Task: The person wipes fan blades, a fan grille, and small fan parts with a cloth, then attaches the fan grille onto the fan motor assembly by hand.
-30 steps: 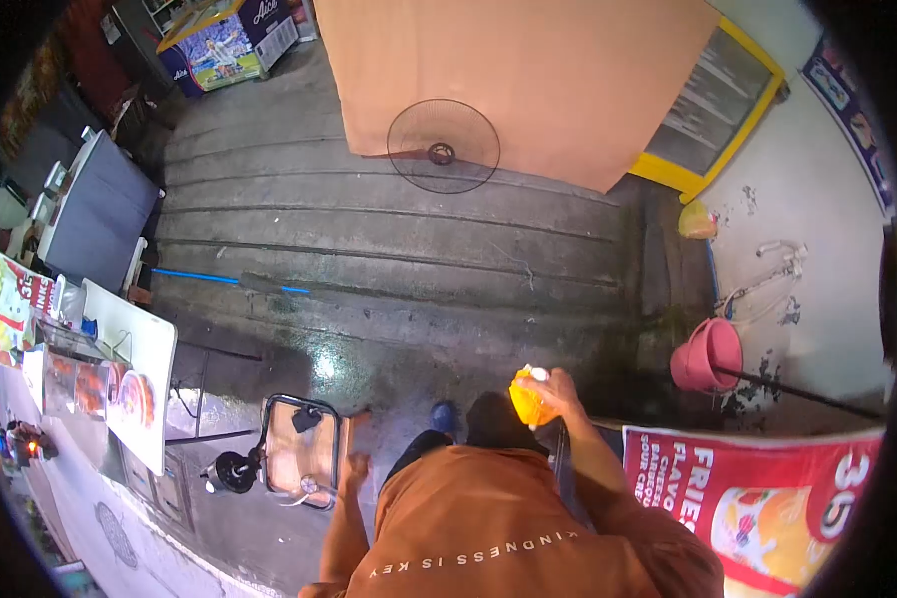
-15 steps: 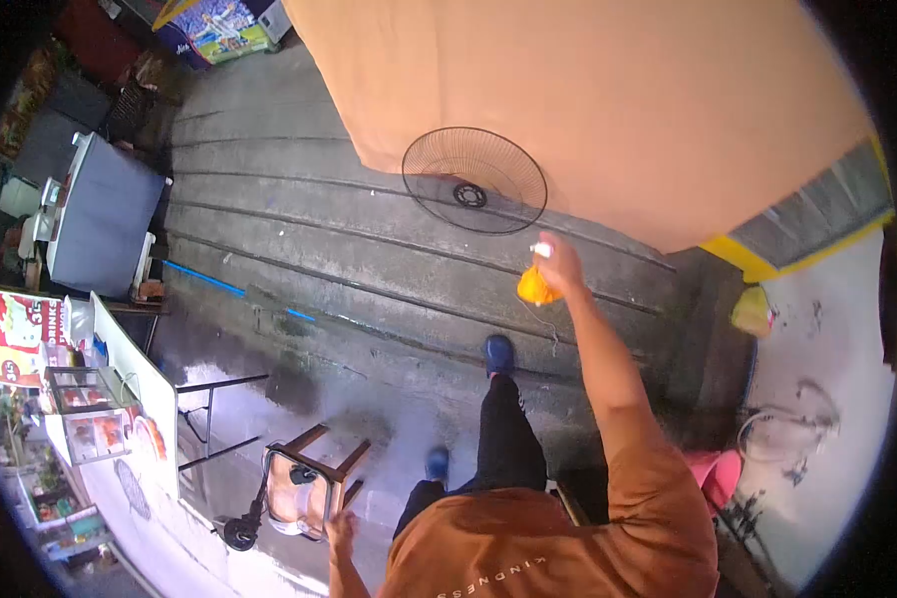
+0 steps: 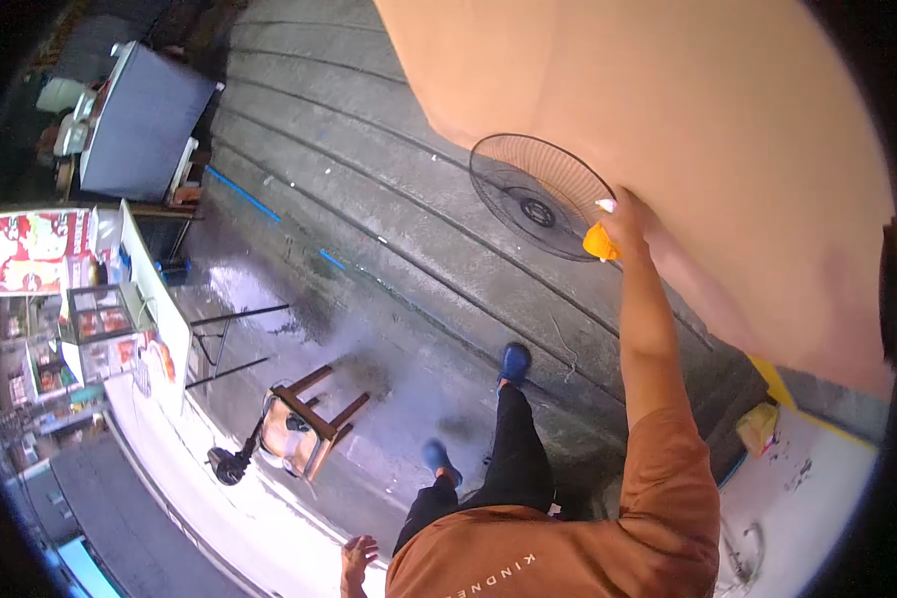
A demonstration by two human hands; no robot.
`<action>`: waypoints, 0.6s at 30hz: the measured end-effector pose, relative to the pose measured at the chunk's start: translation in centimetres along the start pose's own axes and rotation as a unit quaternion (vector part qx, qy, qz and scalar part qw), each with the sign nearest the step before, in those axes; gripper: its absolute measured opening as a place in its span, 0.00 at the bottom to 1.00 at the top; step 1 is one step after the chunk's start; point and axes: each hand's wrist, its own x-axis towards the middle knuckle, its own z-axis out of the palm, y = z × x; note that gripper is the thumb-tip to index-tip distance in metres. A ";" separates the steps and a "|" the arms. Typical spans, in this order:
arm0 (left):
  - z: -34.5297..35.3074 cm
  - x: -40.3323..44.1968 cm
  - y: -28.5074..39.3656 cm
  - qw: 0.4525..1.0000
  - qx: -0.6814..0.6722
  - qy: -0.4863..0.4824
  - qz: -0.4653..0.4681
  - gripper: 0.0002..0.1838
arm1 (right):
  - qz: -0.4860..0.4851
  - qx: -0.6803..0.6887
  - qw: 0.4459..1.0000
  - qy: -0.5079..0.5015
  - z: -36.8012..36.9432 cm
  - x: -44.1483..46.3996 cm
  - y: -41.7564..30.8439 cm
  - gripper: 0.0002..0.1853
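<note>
My right hand point(image 3: 625, 225) is stretched out, fingers closed round a small yellow-orange object point(image 3: 598, 242) with a white top; its exact kind is unclear. It is at the right edge of a round black wire fan grille point(image 3: 538, 212) beside the peach wall. Whether the fingers also grip the rim cannot be made out. Low in the view, my left hand point(image 3: 359, 554) holds nothing, its fingers apart. Near it stands a wooden stool point(image 3: 314, 424) bearing a black fan part point(image 3: 231, 464).
The peach wall point(image 3: 668, 90) rises at upper right. A white folding table point(image 3: 154, 299) with posters and a grey-sided box point(image 3: 149, 125) stand left. A thin string point(image 3: 566, 344) lies on the wet, grooved concrete floor point(image 3: 399, 299). A yellowish bag point(image 3: 757, 429) is at right.
My right hand has moved with the yellow-orange object to the grille's right edge. My left hand has moved away from beside the stool. The whole view has turned.
</note>
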 end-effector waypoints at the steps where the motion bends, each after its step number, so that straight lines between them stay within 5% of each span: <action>1: 1.0 -0.6 0.7 1.000 0.000 0.010 -0.012 0.20 | -0.149 -0.090 0.977 0.121 2.6 1.5 2.8 0.36; 4: 1.5 -1.5 -1.0 1.000 -0.030 -0.006 -0.002 0.27 | -0.010 -0.088 0.996 -0.031 -0.6 0.4 -1.4 0.34; 6: 2.8 -2.2 -1.1 1.000 -0.017 -0.007 0.002 0.25 | 0.001 -0.109 0.993 -0.051 0.1 0.7 -1.4 0.33; 11: 5.4 -1.7 -2.2 0.999 -0.049 -0.002 -0.004 0.21 | -0.085 -0.055 0.991 -0.083 4.0 -1.8 0.1 0.26; 14: 7.1 -1.8 -3.0 0.997 -0.081 -0.005 -0.002 0.22 | -0.049 -0.036 0.987 -0.150 7.8 -5.0 0.0 0.25; 18: 7.9 -0.3 -5.8 0.999 -0.042 -0.011 0.004 0.26 | -0.105 -0.087 0.978 -0.155 7.2 -17.2 -12.4 0.17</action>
